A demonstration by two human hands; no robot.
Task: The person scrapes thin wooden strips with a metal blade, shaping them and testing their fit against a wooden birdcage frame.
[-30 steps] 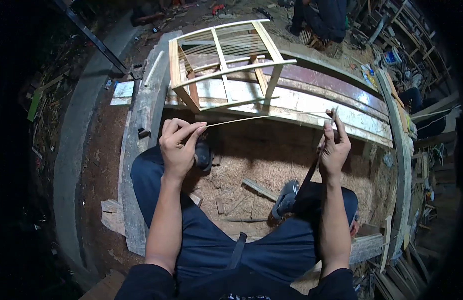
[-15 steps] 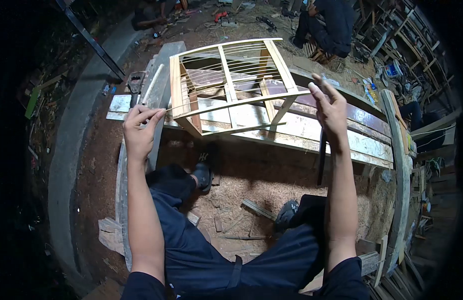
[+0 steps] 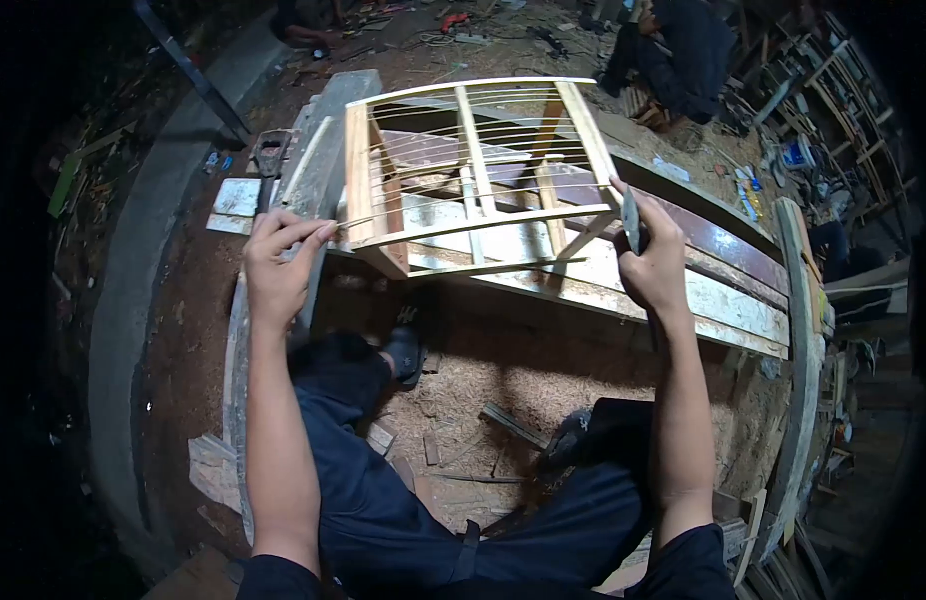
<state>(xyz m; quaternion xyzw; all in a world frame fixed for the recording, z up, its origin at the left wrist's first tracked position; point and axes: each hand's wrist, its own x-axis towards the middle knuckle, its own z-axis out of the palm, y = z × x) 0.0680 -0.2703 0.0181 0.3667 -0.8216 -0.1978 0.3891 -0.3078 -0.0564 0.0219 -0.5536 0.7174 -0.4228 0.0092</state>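
Note:
A pale wooden frame with a row of thin rods (image 3: 471, 150) stands tilted on the bench in front of me. At its left end my left hand (image 3: 281, 262) is closed in a pinch on a thin wooden rod (image 3: 355, 222), which runs across the frame's near side. My right hand (image 3: 659, 262) is at the frame's right near corner. Its fingers wrap round a knife with a flat grey blade (image 3: 631, 222), held upright against or very near the corner. The knife's handle is mostly hidden by the hand.
The plank bench (image 3: 723, 292) has a grey side beam (image 3: 805, 400) at the right. A hand tool (image 3: 270, 160) lies at the left beside a pale board (image 3: 233, 205). Wood scraps and shavings cover the ground. Another person (image 3: 678, 60) crouches at the far right.
My right hand has turned and closed in, bringing the blade up to the frame's right corner. The frame appears shifted slightly right in view. My left hand keeps its pinch.

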